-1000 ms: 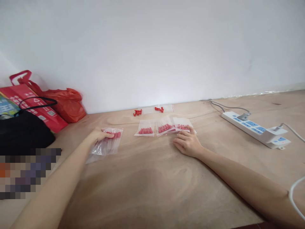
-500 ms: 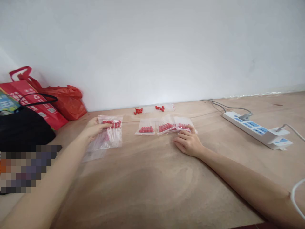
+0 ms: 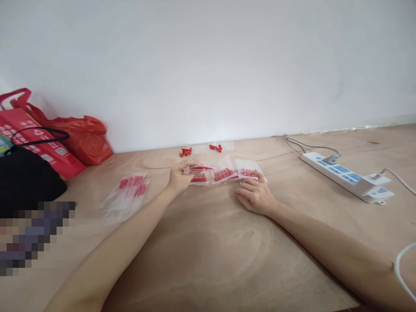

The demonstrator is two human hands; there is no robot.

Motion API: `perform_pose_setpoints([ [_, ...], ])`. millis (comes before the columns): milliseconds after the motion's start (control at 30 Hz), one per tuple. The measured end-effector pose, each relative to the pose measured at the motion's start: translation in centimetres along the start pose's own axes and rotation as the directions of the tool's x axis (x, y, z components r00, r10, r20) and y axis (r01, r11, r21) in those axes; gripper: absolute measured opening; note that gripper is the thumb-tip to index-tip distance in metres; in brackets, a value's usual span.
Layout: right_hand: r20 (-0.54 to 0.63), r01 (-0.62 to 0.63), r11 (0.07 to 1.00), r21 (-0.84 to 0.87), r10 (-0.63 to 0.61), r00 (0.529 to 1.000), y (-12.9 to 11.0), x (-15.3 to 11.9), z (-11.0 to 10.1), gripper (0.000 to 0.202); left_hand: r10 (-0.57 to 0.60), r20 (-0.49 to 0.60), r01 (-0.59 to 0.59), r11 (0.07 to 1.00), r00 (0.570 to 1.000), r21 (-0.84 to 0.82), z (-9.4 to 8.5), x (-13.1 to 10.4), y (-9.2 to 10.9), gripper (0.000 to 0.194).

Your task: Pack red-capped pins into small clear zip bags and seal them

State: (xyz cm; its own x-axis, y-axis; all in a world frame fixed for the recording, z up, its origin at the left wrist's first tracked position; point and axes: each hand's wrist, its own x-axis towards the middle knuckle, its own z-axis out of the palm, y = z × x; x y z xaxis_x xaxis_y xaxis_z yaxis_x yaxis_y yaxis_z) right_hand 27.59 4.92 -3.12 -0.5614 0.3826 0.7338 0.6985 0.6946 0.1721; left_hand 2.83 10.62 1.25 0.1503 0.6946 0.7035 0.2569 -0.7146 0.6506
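Observation:
My left hand (image 3: 178, 179) is closed on the edge of a clear zip bag (image 3: 200, 167) with small red capsule-shaped pieces in it. That bag is over another bag of red pieces (image 3: 199, 177) on the table. To its right is a middle zip bag (image 3: 224, 174), its red pieces in a row. My right hand (image 3: 255, 195) rests on the table with its fingers curled over the near edge of the rightmost zip bag (image 3: 247, 165). A loose pile of clear bags (image 3: 128, 195) with red pieces lies left of my left forearm.
Loose red pieces (image 3: 185, 152) and a flat bag with red pieces (image 3: 216, 148) lie near the wall. A white power strip (image 3: 341, 173) with plugs and cords stands at right. Red bags (image 3: 87, 141) and a black bag (image 3: 29, 182) are at left.
My left hand has moved right from the left pile, carrying a bag of red pieces over to the row of bags. My right hand stays on the rightmost bag.

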Motion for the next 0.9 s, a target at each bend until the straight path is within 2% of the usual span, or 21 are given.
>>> perform_pose_setpoints([
  [133,-0.034,-0.044,0.999,0.001,0.044,0.998,-0.3,0.2,0.1,0.012,0.023,0.083,-0.022,1.000,0.996,-0.009,1.3,-2.0,-0.4,0.010],
  [267,-0.072,-0.038,0.999,-0.008,0.037,0.997,-0.9,1.0,1.0,0.031,0.004,0.178,0.006,0.999,0.984,-0.053,1.7,-3.2,-0.2,0.013],
  [433,-0.152,0.050,0.997,-0.059,-0.058,0.987,-1.2,2.2,2.1,0.010,0.008,0.194,0.010,0.996,0.981,-0.091,2.0,-3.2,0.0,0.017],
  [533,-0.173,0.102,0.990,-0.096,-0.117,0.978,-0.9,2.4,2.6,0.010,0.034,0.244,-0.021,0.998,0.969,-0.055,1.8,-3.2,-0.1,0.017],
  [600,-0.156,0.148,0.982,-0.120,-0.166,0.974,-0.6,2.4,2.7,0.012,0.075,0.293,-0.088,0.996,0.953,0.032,1.4,-3.4,-0.2,0.015],
  [667,-0.127,0.199,0.970,-0.137,-0.216,0.968,-0.5,2.3,2.8,0.015,0.149,0.341,-0.206,0.969,0.928,0.138,0.8,-3.8,-0.3,0.012],
  [800,-0.082,0.278,0.949,-0.148,-0.292,0.953,-0.5,2.3,2.6,0.019,0.321,0.428,-0.468,0.832,0.845,0.299,-1.1,-4.9,-0.2,0.012],
  [900,-0.052,0.296,0.945,-0.138,-0.306,0.951,-0.6,2.2,2.4,0.020,0.390,0.471,-0.579,0.726,0.791,0.372,-2.2,-5.4,0.0,0.013],
])
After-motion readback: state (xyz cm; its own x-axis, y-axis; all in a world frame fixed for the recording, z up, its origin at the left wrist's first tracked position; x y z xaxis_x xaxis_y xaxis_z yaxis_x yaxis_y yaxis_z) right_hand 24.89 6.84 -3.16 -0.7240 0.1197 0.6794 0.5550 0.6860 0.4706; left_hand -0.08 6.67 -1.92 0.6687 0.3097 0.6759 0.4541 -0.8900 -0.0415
